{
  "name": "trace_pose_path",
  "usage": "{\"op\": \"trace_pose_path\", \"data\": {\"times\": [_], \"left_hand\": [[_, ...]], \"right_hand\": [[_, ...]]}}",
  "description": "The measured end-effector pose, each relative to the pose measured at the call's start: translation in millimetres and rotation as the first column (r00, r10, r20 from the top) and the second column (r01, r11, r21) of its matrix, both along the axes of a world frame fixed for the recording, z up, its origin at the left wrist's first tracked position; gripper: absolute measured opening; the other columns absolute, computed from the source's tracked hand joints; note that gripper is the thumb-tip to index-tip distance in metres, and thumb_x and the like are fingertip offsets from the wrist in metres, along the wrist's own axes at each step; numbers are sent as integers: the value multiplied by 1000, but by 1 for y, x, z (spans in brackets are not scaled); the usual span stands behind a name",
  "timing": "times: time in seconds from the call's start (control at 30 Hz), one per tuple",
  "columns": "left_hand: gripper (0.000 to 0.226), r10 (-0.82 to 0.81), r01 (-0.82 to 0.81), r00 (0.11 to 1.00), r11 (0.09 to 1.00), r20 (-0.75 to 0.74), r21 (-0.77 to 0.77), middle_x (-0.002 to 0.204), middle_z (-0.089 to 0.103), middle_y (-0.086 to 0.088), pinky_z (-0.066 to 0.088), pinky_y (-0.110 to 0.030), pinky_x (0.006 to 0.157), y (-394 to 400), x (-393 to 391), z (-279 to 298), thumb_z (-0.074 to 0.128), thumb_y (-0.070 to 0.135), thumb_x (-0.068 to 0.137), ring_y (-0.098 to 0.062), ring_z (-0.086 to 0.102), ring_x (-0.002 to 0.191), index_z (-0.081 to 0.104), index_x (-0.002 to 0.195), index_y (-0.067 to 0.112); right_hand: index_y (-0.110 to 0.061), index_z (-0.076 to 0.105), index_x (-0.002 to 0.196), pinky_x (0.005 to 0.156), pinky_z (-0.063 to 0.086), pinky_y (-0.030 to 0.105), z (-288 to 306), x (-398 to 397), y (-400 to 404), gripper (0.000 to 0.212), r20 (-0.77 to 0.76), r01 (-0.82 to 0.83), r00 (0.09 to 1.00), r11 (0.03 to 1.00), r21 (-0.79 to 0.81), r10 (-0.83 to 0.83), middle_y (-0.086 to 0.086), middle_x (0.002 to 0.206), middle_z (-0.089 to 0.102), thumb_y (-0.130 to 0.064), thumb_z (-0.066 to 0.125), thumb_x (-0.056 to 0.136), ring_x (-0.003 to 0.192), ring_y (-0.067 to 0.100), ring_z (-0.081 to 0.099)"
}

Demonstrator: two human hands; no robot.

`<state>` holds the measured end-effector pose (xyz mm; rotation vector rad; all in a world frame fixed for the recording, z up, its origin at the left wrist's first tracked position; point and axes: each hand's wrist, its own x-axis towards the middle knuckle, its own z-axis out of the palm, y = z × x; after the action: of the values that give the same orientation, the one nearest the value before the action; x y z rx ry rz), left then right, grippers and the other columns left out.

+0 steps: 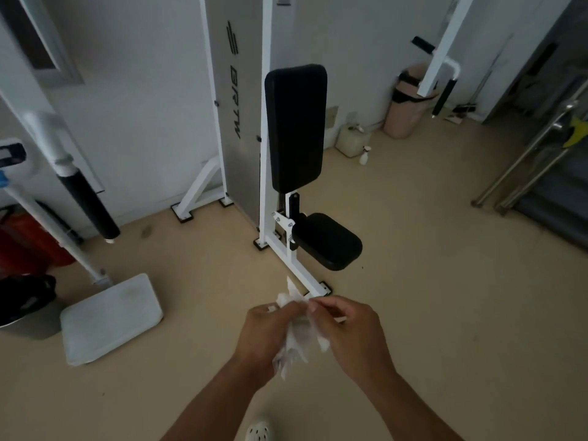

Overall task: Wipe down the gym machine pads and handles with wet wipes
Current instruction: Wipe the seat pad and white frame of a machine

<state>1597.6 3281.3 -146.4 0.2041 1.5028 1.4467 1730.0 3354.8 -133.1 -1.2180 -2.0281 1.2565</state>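
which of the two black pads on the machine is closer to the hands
The seat pad, the low, roughly horizontal one. It sits just beyond the hands, while the tall upright back pad stands higher and farther away.

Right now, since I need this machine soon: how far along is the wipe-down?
Nothing visibly wiped yet. In hand: the left hand and right hand both grip a crumpled wet wipe. Left: the back pad, seat pad and the black handles.
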Motion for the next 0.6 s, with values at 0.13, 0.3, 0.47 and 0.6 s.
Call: {"op": "trace_pose_path", "data": {"times": [0.13,0.3,0.47,0.6], "left_hand": [[20,-81,80,997,996,-12,-41,80,73,-26,56,-39,68,68,-15,-2,75,14,83,-33,70,67,76,80,-6],[20,-94,88,994,989,-48,-120,69,71,-19,52,-30,58,143,-21,-17,76,15,82,-26,67,59,75,74,-3],[38,-23,12,998,982,-56,-188,75,72,-25,55,-35,60,222,-9,-35,83,23,71,-30,69,60,70,80,-11],[18,74,-79,997,963,-29,-259,64,71,-17,50,-26,48,295,16,-44,76,9,83,-25,66,51,72,69,-2]], "right_hand": [[-33,79,103,72,50,8,-2,-12,63,12,8,-3,1000,999,-36,3,-28,87,74,-35,72,93,84,-9,69],[-36,75,120,77,56,14,-26,-14,136,25,83,-88,992,994,-72,93,-24,95,76,-41,67,96,88,-7,70],[-23,79,115,73,50,7,-57,-5,223,23,98,-70,992,997,-34,73,-16,92,78,-28,63,100,83,-6,69],[-23,79,110,69,48,7,-72,7,302,18,91,-164,981,983,-86,171,-18,86,74,-29,65,100,81,-7,67]]}}
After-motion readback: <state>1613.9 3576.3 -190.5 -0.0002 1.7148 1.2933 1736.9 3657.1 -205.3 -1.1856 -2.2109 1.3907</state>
